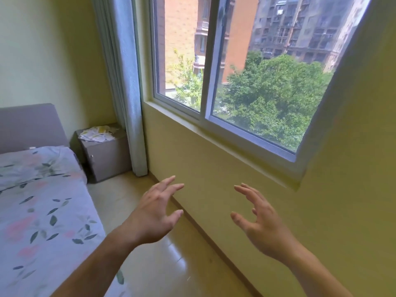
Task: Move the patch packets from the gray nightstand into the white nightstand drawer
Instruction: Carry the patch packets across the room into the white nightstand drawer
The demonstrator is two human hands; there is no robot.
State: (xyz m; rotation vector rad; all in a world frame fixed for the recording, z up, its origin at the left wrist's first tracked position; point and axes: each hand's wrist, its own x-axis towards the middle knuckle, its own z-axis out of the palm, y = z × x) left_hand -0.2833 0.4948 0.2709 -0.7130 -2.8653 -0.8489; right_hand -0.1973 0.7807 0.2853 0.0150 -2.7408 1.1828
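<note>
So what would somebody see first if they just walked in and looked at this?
Probably the two bare hands held out in front, the left hand and the right hand, fingers spread and holding nothing. Next, the big window above them, with green trees and tall buildings outside. Far off in the corner, a heap of packets lies on the gray nightstand, beside the flowery bed.

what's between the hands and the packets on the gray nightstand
In the head view, only bare floor beside the bed separates the empty hands from the packets on the gray nightstand.
</note>
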